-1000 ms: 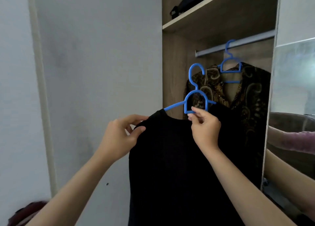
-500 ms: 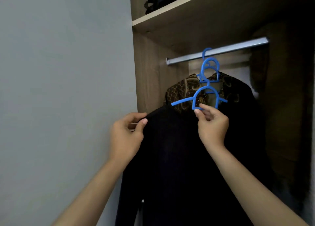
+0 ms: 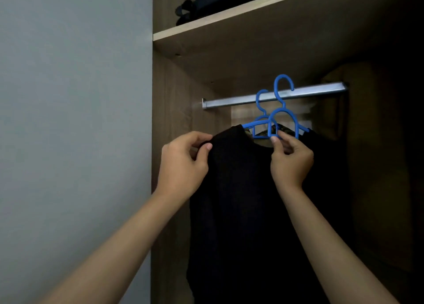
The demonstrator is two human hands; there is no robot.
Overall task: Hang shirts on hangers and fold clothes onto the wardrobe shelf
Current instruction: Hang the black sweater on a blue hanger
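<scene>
A black shirt (image 3: 247, 200) hangs on a blue plastic hanger (image 3: 284, 118) inside the open wardrobe. My right hand (image 3: 290, 159) pinches the bottom of the hanger's neck loop. My left hand (image 3: 183, 163) grips the shirt's left shoulder. The hanger's hook is level with the metal rail (image 3: 229, 101) and crosses in front of it; whether it rests on the rail I cannot tell. A second blue hanger (image 3: 260, 99) hangs on the rail just behind, its patterned shirt almost hidden by the black one.
A wooden shelf (image 3: 229, 14) runs above the rail with a dark bag (image 3: 206, 3) on it. The wardrobe's left side panel (image 3: 169, 97) stands close to my left hand. A plain grey wall (image 3: 73, 120) fills the left. The wardrobe's right part is dark.
Both hands have lifted the black shirt and its hanger up and into the wardrobe, up to the rail. The patterned shirt is now mostly covered by it.
</scene>
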